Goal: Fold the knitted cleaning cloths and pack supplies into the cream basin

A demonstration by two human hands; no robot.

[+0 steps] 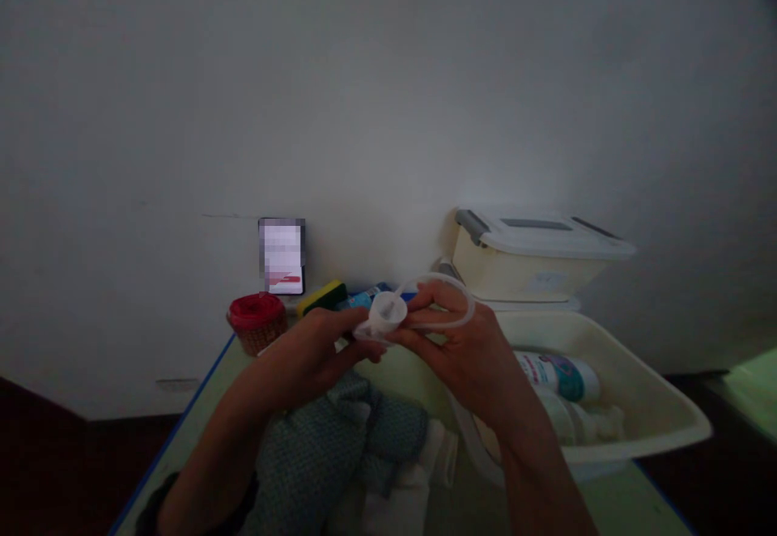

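Above the table, my left hand (331,342) pinches a white spray or pump head (387,313) between thumb and fingers. Its round collar faces up toward me, and a thin translucent tube (466,293) comes out of the middle. The tube bends in a loop to the right and runs back between the fingers of my right hand (458,338), which are closed on it beside the collar. The underside of the head is mostly hidden by my left fingers. Below both hands lies a crumpled blue-grey knitted cloth (328,455).
On the right, an open cream bin (643,350) holds a white bottle (562,376) and a clear container. A lidded box (515,265) stands behind it. A red-lined wicker basket (256,317), a yellow sponge (321,297), a blue packet (364,297) and a phone (282,254) are at the back.
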